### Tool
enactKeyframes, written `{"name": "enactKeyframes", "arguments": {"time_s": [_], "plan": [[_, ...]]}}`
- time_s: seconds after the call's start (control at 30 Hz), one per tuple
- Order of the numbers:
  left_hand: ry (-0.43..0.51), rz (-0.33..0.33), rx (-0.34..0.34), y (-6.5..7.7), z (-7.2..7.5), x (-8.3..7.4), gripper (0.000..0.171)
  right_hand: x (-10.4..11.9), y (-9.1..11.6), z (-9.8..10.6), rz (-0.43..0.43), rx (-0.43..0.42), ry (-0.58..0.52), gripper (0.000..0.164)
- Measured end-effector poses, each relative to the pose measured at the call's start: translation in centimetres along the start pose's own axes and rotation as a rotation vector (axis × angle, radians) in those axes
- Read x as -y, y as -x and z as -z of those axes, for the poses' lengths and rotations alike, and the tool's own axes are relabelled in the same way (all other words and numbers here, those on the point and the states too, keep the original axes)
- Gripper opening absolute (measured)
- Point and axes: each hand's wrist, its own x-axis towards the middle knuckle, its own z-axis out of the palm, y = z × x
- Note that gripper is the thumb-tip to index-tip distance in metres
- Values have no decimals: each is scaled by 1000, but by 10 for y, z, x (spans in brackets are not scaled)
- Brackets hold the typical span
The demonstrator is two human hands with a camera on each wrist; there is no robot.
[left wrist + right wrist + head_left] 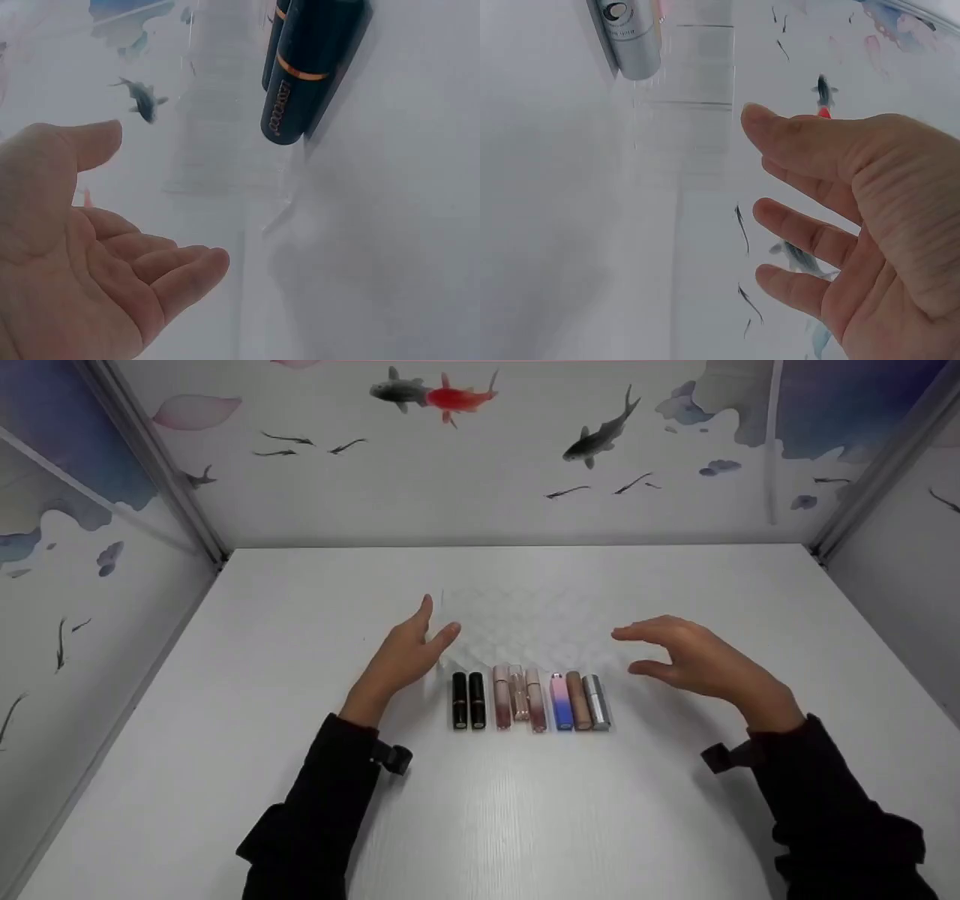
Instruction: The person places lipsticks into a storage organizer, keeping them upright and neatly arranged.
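Observation:
A clear plastic compartment tray [525,622] lies on the white table, its edges faint against the surface. My left hand [405,654] is at the tray's left side, fingers extended, thumb apart, holding nothing. Off the right side, my right hand [694,660] hovers with relaxed, slightly bent fingers and an empty palm. Along the tray's near side lies a row of lip products: two black lipstick tubes [468,701], several pinkish lip gloss tubes [502,701], a pink-and-blue tube [561,701], a brown tube [579,701] and a silver tube [596,701]. Neither hand touches them.
The white table [480,810] meets a back panel [480,495] printed with fish. Side panels [82,660] with metal corner posts [180,495] stand at left and right. Dark wrist-camera mounts [394,756] sit on both black sleeves.

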Motion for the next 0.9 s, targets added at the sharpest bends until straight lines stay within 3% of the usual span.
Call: {"name": "enactKeyframes", "arguments": {"time_s": [0.17,0.3,0.6,0.9], "plan": [[38,83,-13,-2,-13,3,75,8,-9,-12,-37,124,-37,44],[89,102,-7,-2,-18,1,69,11,-14,-20,-18,184,-45,42],[70,84,-21,-5,-23,1,62,11,-18,-37,133,217,-18,45],[4,61,-42,-6,-23,-1,60,10,-18,-36,167,200,24,39]]}}
